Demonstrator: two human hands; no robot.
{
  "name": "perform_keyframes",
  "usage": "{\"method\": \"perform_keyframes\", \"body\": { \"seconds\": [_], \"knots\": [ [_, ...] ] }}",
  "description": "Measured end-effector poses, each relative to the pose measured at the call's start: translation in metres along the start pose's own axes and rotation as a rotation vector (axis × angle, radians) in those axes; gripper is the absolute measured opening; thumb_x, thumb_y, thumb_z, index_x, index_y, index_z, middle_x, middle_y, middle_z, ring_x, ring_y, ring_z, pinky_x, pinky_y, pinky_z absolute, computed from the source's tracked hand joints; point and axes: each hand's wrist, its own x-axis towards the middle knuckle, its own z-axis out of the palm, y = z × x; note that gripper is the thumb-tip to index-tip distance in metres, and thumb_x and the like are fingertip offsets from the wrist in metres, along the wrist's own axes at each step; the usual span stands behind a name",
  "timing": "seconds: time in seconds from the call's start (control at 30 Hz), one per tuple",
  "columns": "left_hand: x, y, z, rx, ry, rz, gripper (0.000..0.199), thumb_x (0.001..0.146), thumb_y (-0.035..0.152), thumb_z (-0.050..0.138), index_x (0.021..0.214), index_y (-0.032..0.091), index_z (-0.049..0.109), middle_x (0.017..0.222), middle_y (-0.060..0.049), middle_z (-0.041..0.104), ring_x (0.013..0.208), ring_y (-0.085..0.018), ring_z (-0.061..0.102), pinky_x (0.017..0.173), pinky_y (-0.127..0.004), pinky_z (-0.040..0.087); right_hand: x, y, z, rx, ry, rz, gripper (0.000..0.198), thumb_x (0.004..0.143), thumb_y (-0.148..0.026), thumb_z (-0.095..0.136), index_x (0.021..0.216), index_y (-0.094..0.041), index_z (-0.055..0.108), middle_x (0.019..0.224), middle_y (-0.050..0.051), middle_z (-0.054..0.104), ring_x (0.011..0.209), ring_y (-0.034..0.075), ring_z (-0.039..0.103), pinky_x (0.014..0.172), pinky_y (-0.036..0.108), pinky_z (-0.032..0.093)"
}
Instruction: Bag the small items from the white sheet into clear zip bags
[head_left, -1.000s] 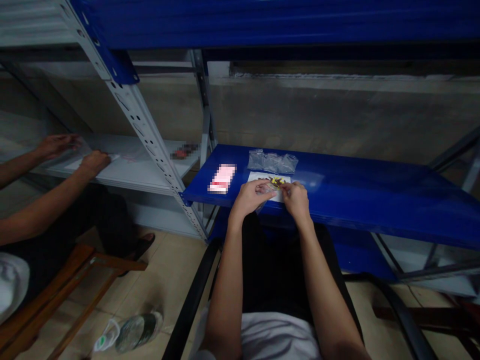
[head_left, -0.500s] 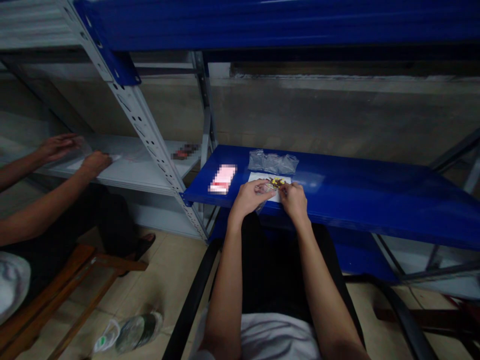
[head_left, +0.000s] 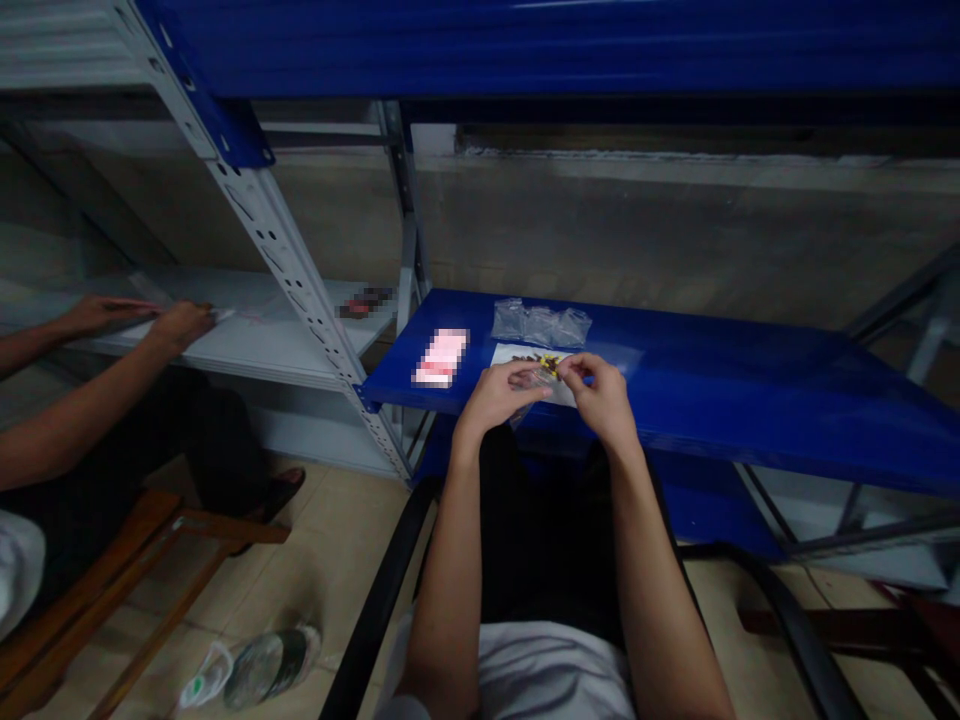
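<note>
Both hands (head_left: 551,392) pinched, fingertips close.

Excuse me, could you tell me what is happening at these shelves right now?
A seated person holds a small clear bag between the left hand and right hand, just above a white sheet with small dark and yellow bits on the blue shelf. More clear bags lie behind it, with a pink pack to the left. At the grey shelf alongside, a co-worker's hands press on something flat.

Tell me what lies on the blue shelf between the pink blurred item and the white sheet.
In the head view, only bare blue shelf lies between the pink item and the white sheet.
</note>
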Motion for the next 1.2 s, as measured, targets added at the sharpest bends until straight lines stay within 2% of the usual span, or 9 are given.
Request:
{"method": "perform_keyframes", "body": {
  "seconds": [0.2, 0.33, 0.4, 0.5, 0.6, 0.73, 0.87, 1.03, 1.2],
  "knots": [
    [0.001, 0.003, 0.004, -0.064, -0.086, 0.035, 0.051, 0.077, 0.032, 0.088, 0.123, 0.011, 0.077, 0.104, -0.011, 0.08, 0.088, -0.019, 0.074, 0.082, -0.029, 0.057, -0.001, -0.007, 0.002, 0.108, -0.116, -0.018, 0.025, 0.092, -0.04, 0.064, 0.088, -0.02, 0.078, 0.09, 0.008, 0.077, 0.082, 0.023, 0.065, 0.08, 0.036, 0.047],
    [0.002, 0.002, 0.004, -0.048, -0.077, 0.008, 0.053, 0.077, 0.031, 0.089, 0.125, 0.011, 0.076, 0.103, -0.011, 0.08, 0.087, -0.019, 0.074, 0.081, -0.029, 0.057, 0.001, 0.006, 0.002, 0.141, -0.084, 0.005, 0.026, 0.092, -0.041, 0.063, 0.095, -0.02, 0.079, 0.097, 0.009, 0.079, 0.085, 0.023, 0.068, 0.083, 0.036, 0.05],
    [0.001, 0.0, 0.003, -0.031, -0.048, -0.007, 0.056, 0.076, 0.031, 0.09, 0.126, 0.01, 0.076, 0.104, -0.012, 0.08, 0.087, -0.019, 0.074, 0.081, -0.029, 0.057, 0.001, 0.018, 0.001, 0.078, -0.014, 0.044, 0.026, 0.093, -0.038, 0.061, 0.098, -0.018, 0.078, 0.099, 0.011, 0.079, 0.086, 0.024, 0.068, 0.085, 0.037, 0.051],
    [0.001, -0.001, 0.002, -0.012, -0.008, -0.012, 0.056, 0.076, 0.032, 0.09, 0.126, 0.01, 0.076, 0.105, -0.013, 0.08, 0.088, -0.02, 0.074, 0.082, -0.03, 0.058, -0.001, 0.037, 0.002, -0.152, 0.059, 0.089, 0.027, 0.093, -0.028, 0.055, 0.099, -0.016, 0.079, 0.101, 0.015, 0.078, 0.091, 0.027, 0.068, 0.09, 0.04, 0.05],
    [0.0, -0.001, 0.002, 0.007, 0.004, -0.015, 0.057, 0.076, 0.034, 0.09, 0.125, 0.01, 0.077, 0.104, -0.014, 0.08, 0.088, -0.021, 0.074, 0.082, -0.03, 0.058, -0.004, 0.051, 0.007, -0.336, 0.024, 0.121, 0.035, 0.095, -0.021, 0.049, 0.108, -0.015, 0.08, 0.107, 0.017, 0.075, 0.1, 0.029, 0.067, 0.095, 0.041, 0.049],
    [0.0, -0.003, 0.002, 0.017, 0.012, -0.018, 0.055, 0.077, 0.035, 0.089, 0.125, 0.01, 0.077, 0.104, -0.014, 0.08, 0.09, -0.021, 0.074, 0.081, -0.029, 0.058, -0.008, 0.053, 0.017, -0.478, -0.061, 0.154, 0.038, 0.099, -0.023, 0.047, 0.117, -0.019, 0.08, 0.111, 0.016, 0.071, 0.107, 0.03, 0.063, 0.095, 0.04, 0.049],
    [0.001, -0.005, 0.001, 0.038, 0.025, -0.019, 0.055, 0.077, 0.035, 0.089, 0.125, 0.011, 0.077, 0.106, -0.014, 0.08, 0.089, -0.021, 0.073, 0.08, -0.029, 0.058, -0.009, 0.046, 0.023, -0.561, -0.083, 0.152, 0.035, 0.101, -0.029, 0.052, 0.122, -0.022, 0.08, 0.112, 0.016, 0.068, 0.11, 0.031, 0.057, 0.09, 0.039, 0.05],
    [0.0, -0.004, 0.001, 0.034, 0.028, -0.018, 0.056, 0.077, 0.036, 0.088, 0.126, 0.011, 0.077, 0.108, -0.014, 0.08, 0.089, -0.02, 0.073, 0.08, -0.029, 0.059, -0.009, 0.044, 0.028, -0.584, -0.037, 0.136, 0.034, 0.1, -0.031, 0.054, 0.12, -0.022, 0.08, 0.109, 0.017, 0.067, 0.108, 0.032, 0.055, 0.081, 0.039, 0.051],
    [-0.002, -0.001, 0.0, 0.029, 0.046, -0.03, 0.056, 0.077, 0.035, 0.089, 0.126, 0.01, 0.077, 0.105, -0.014, 0.08, 0.087, -0.02, 0.072, 0.079, -0.028, 0.059, -0.008, 0.046, 0.031, -0.552, -0.004, 0.132, 0.031, 0.098, -0.026, 0.053, 0.112, -0.02, 0.08, 0.108, 0.016, 0.067, 0.108, 0.031, 0.055, 0.083, 0.039, 0.051]
  ]
}}
